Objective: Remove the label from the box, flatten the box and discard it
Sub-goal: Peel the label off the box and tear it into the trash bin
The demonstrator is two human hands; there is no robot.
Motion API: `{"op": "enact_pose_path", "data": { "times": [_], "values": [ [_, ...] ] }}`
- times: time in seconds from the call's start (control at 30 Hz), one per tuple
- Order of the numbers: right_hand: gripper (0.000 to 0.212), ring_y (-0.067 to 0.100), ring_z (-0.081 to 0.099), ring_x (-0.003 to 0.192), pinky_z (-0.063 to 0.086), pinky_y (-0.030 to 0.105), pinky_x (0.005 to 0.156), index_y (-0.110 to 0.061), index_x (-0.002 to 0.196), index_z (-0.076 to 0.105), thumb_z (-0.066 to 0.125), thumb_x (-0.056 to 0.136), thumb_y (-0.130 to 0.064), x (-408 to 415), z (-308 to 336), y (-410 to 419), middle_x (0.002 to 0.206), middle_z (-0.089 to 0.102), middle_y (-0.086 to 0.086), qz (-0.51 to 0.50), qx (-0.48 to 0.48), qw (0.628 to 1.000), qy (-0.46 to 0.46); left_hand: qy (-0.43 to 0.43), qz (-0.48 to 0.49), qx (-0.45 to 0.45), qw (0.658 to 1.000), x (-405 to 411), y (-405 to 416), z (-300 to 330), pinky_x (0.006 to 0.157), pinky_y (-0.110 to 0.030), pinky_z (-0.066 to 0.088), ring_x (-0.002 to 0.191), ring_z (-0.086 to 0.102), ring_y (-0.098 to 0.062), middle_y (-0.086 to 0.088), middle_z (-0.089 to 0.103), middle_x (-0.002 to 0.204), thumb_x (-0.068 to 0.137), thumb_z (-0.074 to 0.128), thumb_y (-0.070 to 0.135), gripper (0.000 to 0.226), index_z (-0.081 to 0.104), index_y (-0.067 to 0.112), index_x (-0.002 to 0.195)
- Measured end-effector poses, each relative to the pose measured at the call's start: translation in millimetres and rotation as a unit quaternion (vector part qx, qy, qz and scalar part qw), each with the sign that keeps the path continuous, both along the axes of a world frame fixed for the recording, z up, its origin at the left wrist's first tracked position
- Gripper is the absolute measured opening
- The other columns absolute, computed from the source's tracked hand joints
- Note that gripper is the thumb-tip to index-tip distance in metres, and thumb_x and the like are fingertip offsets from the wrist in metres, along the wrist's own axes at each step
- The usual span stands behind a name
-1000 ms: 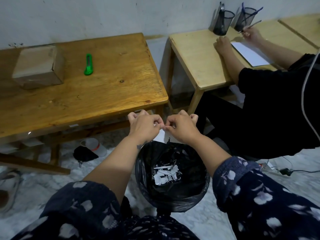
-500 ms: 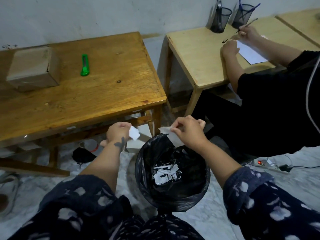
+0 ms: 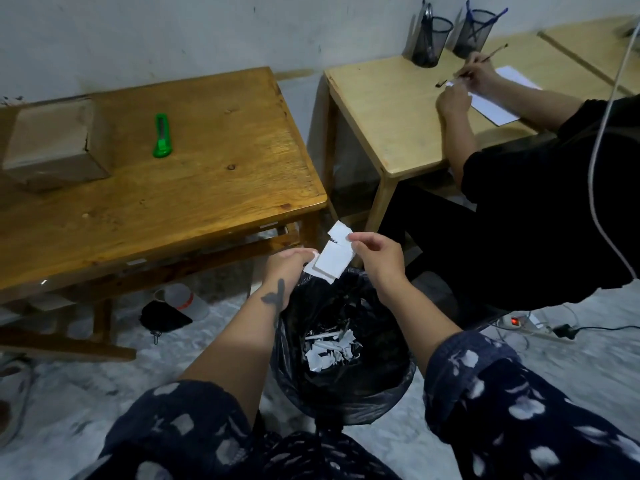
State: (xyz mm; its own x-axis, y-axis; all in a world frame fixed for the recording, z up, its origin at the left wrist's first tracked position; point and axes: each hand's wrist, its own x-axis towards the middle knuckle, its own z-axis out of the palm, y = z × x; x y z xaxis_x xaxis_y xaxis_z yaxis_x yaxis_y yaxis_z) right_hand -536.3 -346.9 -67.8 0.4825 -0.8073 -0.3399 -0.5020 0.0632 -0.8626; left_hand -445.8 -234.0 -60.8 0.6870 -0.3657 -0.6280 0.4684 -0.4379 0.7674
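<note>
Label pieces [image 3: 333,258]: white paper, stacked, held over the bin's [image 3: 398,386] far rim so scraps drop straight in. Right hand [image 3: 379,256] pinches the top edge between thumb and fingertips; left hand [image 3: 289,266] grips the lower corner, fingers curled. Likely set for another tear.
Bin: black liner, white scraps [image 3: 329,349] at the bottom.
Box [image 3: 52,143]: brown, unflattened, at the bench's [image 3: 214,174] far left, well apart from both hands; awaits flattening.
Cutter [image 3: 161,135]: green, beside the box, within reach for slitting seams.
</note>
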Motion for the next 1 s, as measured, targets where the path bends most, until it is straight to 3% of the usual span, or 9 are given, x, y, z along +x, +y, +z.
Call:
{"op": "enact_pose_path", "data": {
  "times": [0.13,0.27,0.43,0.5,0.57,0.63,0.77,0.9,1.0],
  "values": [
    [0.016,0.008,0.059,0.095,0.028,0.031,0.089,-0.037,0.083,0.072,0.058,0.089,-0.030,-2,5,5,0.097,0.071,-0.015,-0.007,-0.042,0.999,0.029,0.002,0.006,-0.001,1.000,-1,-2,1,0.073,-0.022,0.039,0.089,0.057,-0.013,-0.002,0.066,0.109,0.085,0.069,0.033,0.033,0.069,0.014,0.113],
    [0.011,0.006,0.058,0.101,0.032,0.042,0.100,-0.038,0.089,0.071,0.061,0.086,-0.039,-4,3,5,0.096,0.068,-0.018,0.029,-0.050,0.998,0.025,-0.046,-0.039,-0.021,0.998,-4,-2,2,0.061,-0.012,0.037,0.088,0.058,-0.007,0.000,0.066,0.108,0.083,0.073,0.020,0.034,0.066,0.016,0.115],
    [0.029,0.006,0.027,0.117,0.020,0.035,0.100,-0.042,0.102,0.070,0.056,0.082,-0.059,-11,0,-1,0.121,0.041,-0.018,0.152,-0.082,0.982,0.082,-0.047,-0.032,-0.042,0.998,-3,-3,4,0.061,-0.015,0.040,0.082,0.058,-0.006,-0.003,0.068,0.105,0.087,0.068,0.016,0.019,0.066,0.016,0.106],
    [0.028,0.006,0.035,0.117,0.024,0.035,0.103,-0.043,0.099,0.071,0.058,0.080,-0.060,-13,-1,0,0.120,0.048,-0.020,0.180,-0.058,0.979,0.071,-0.051,-0.029,-0.039,0.998,-4,-2,4,0.061,-0.016,0.040,0.082,0.058,-0.007,-0.003,0.067,0.103,0.087,0.067,0.016,0.017,0.066,0.015,0.105],
    [0.026,0.008,0.053,0.104,0.038,0.034,0.097,-0.038,0.095,0.073,0.058,0.082,-0.055,-11,6,3,0.112,0.060,-0.014,0.142,0.030,0.989,0.013,-0.062,-0.028,-0.034,0.997,-4,-2,3,0.063,-0.016,0.041,0.085,0.061,-0.011,-0.002,0.068,0.099,0.086,0.070,0.016,0.012,0.066,0.017,0.097],
    [0.029,0.009,0.056,0.085,0.041,0.027,0.079,-0.027,0.097,0.073,0.052,0.091,-0.045,-8,15,5,0.097,0.063,-0.007,0.070,0.132,0.989,-0.003,-0.103,-0.037,-0.012,0.994,-6,-1,4,0.066,-0.019,0.037,0.092,0.063,-0.015,0.002,0.069,0.095,0.084,0.072,0.021,0.010,0.066,0.022,0.091],
    [0.014,0.010,0.057,0.074,0.043,0.016,0.060,-0.017,0.099,0.068,0.061,0.090,-0.026,-9,19,3,0.096,0.065,0.001,0.040,0.127,0.991,-0.026,-0.179,-0.061,0.035,0.981,-12,-1,6,0.064,-0.021,0.023,0.081,0.054,-0.002,0.008,0.069,0.094,0.084,0.071,0.034,0.016,0.069,0.024,0.097],
    [0.028,0.013,0.061,0.077,0.046,0.016,0.064,-0.016,0.106,0.069,0.069,0.081,-0.003,-11,23,5,0.094,0.068,0.004,0.069,0.126,0.989,-0.038,-0.151,-0.002,0.003,0.988,-10,-3,8,0.099,-0.043,0.037,0.098,0.061,-0.018,0.009,0.070,0.094,0.082,0.072,0.032,0.006,0.067,0.028,0.083],
    [0.032,0.012,0.063,0.074,0.047,0.016,0.063,-0.014,0.111,0.066,0.066,0.082,0.000,-9,27,5,0.091,0.068,0.004,0.047,0.164,0.983,-0.067,-0.111,0.022,-0.033,0.993,-10,-4,12,0.080,-0.028,0.044,0.094,0.061,-0.015,-0.005,0.070,0.108,0.086,0.069,0.021,0.012,0.067,0.017,0.097]
  ]
}}
